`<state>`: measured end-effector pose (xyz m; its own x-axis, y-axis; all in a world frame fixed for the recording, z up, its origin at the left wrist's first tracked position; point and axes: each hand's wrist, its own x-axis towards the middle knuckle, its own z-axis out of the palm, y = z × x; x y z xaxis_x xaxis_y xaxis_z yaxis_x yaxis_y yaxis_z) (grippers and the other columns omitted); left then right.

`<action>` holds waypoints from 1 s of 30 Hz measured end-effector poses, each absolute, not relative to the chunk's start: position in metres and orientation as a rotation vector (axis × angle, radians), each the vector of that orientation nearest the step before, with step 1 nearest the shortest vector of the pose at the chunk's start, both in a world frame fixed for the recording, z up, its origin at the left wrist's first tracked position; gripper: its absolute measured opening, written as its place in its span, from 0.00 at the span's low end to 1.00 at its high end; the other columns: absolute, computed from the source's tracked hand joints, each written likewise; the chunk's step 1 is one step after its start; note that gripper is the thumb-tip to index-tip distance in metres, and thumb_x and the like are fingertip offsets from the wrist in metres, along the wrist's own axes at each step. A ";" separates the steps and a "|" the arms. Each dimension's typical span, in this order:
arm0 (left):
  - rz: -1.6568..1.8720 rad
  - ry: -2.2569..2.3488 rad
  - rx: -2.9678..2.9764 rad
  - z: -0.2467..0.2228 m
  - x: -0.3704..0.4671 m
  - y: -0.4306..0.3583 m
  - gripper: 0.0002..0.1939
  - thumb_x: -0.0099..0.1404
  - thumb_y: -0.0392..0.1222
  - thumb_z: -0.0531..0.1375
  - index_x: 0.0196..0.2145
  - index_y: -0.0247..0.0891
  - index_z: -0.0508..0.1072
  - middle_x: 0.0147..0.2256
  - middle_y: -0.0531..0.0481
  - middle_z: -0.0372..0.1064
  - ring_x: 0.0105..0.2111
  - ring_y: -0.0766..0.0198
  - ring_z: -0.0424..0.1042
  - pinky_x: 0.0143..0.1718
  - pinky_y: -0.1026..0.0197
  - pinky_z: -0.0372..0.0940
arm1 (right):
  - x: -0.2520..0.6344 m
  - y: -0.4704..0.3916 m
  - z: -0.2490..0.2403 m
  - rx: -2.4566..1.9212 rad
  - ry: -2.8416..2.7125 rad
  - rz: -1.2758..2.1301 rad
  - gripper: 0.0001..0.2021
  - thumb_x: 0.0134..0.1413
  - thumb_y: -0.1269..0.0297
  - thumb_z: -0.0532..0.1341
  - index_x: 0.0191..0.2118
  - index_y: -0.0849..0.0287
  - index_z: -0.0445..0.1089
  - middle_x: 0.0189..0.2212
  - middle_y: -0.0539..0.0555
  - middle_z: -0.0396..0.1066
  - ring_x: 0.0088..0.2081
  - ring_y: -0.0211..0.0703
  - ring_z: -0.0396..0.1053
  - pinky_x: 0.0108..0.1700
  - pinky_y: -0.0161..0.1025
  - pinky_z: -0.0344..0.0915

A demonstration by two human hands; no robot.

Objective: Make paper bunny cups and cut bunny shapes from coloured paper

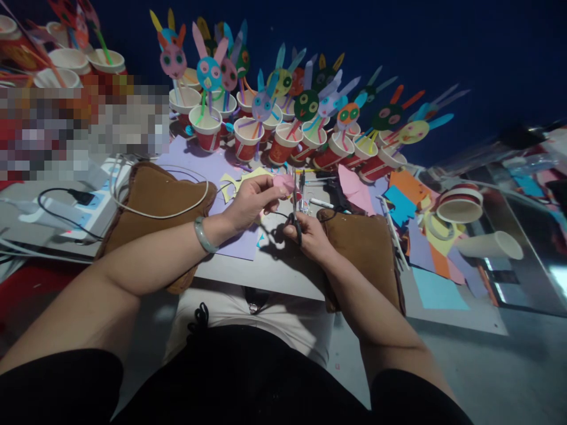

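My left hand (254, 202), with a bangle on its wrist, pinches a small piece of pink paper (283, 182) between thumb and fingers. In my right hand (309, 236) is a pair of scissors (295, 215), its fingers closed round the dark handles. The blades point away from me and stand right beside the pink paper; whether they touch it I cannot tell. Both hands are above the table's front part. Below my left hand lies a sheet of purple paper (239, 245) with yellow paper scraps (254, 173) on it.
Brown cushions lie left (155, 195) and right (363, 248). Along the back stand several red paper cups (248, 144) with paper rabbit heads (262, 107). A white power strip (95, 203) with cables is at left. Coloured paper (401, 203) and a roll of tape (439, 225) lie right.
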<state>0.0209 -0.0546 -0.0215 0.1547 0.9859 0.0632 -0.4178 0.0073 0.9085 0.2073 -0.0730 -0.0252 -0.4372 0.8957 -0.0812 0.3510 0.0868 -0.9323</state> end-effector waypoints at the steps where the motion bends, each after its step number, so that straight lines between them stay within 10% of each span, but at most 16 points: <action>1: 1.284 0.764 0.984 -0.021 0.021 -0.055 0.13 0.57 0.48 0.71 0.27 0.37 0.73 0.19 0.57 0.65 0.18 0.74 0.62 0.21 0.67 0.55 | 0.207 -0.073 -0.025 -1.229 -1.847 1.340 0.31 0.45 0.33 0.69 0.23 0.54 0.57 0.18 0.45 0.59 0.23 0.35 0.53 0.28 0.37 0.55; 30: 1.298 0.786 1.127 -0.015 0.019 -0.058 0.22 0.56 0.56 0.72 0.24 0.38 0.70 0.19 0.58 0.61 0.19 0.73 0.59 0.22 0.65 0.53 | 0.209 -0.071 -0.030 -1.278 -1.844 1.348 0.31 0.44 0.33 0.70 0.23 0.55 0.57 0.19 0.46 0.62 0.24 0.35 0.56 0.29 0.37 0.54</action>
<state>0.0193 -0.0577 -0.0153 0.1531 0.9778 0.1427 -0.3263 -0.0863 0.9413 0.2090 -0.0713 -0.0297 -0.4208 0.8996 -0.1169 0.3843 0.0601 -0.9212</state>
